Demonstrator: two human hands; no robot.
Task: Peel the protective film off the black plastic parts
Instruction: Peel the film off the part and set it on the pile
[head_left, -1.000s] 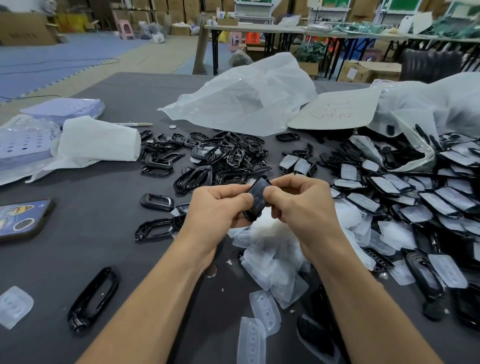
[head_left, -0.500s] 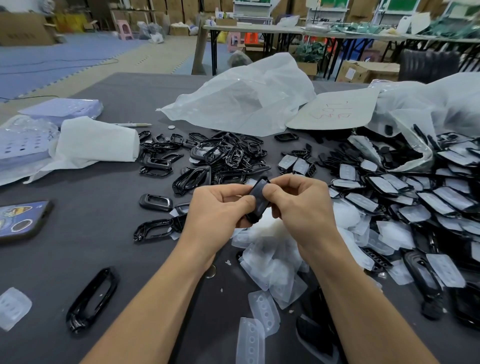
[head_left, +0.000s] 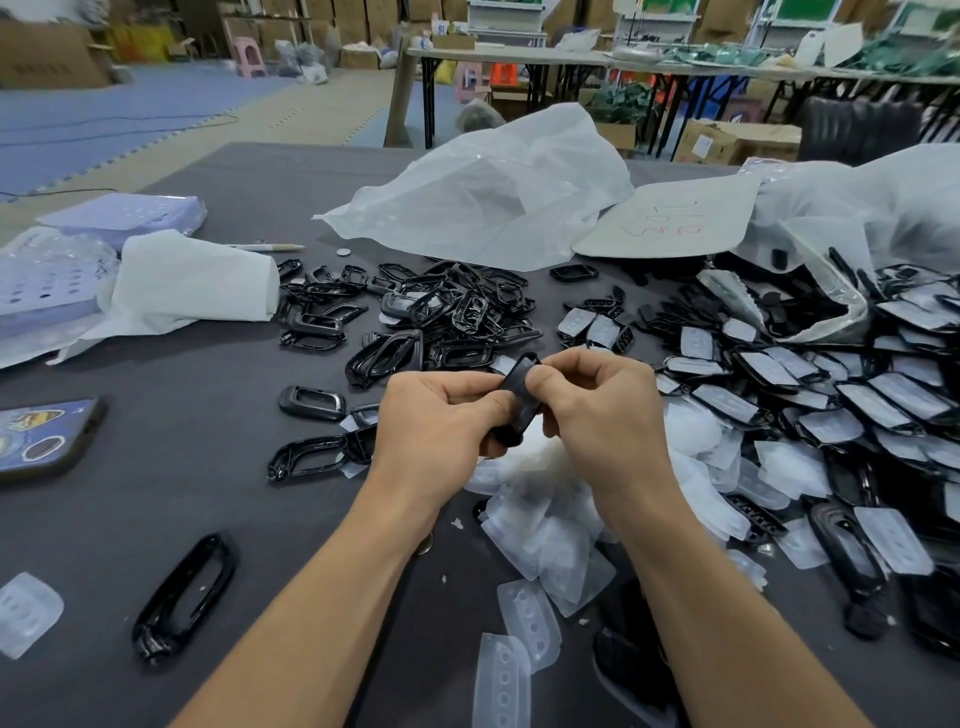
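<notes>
One black plastic part (head_left: 521, 397) stands nearly on edge between both hands above the table's middle. My left hand (head_left: 436, 423) grips its lower left side with curled fingers. My right hand (head_left: 597, 405) pinches its upper edge, thumb on top. Any film on this part is hidden by the fingers. A heap of peeled white films (head_left: 545, 519) lies right under the hands. Bare black frames (head_left: 441, 317) are piled behind the hands. Film-covered parts (head_left: 831, 400) spread over the right side.
A phone (head_left: 41, 436) lies at the left edge, a lone black frame (head_left: 182, 597) at the near left. White cloth (head_left: 192, 283) and blue trays (head_left: 47, 280) sit far left. Clear plastic bags (head_left: 483, 192) and a marked card (head_left: 670, 218) lie at the back.
Both hands turned the black part so it now shows more edge-on; my right thumb has slid onto its top edge. The hands stay in the same place.
</notes>
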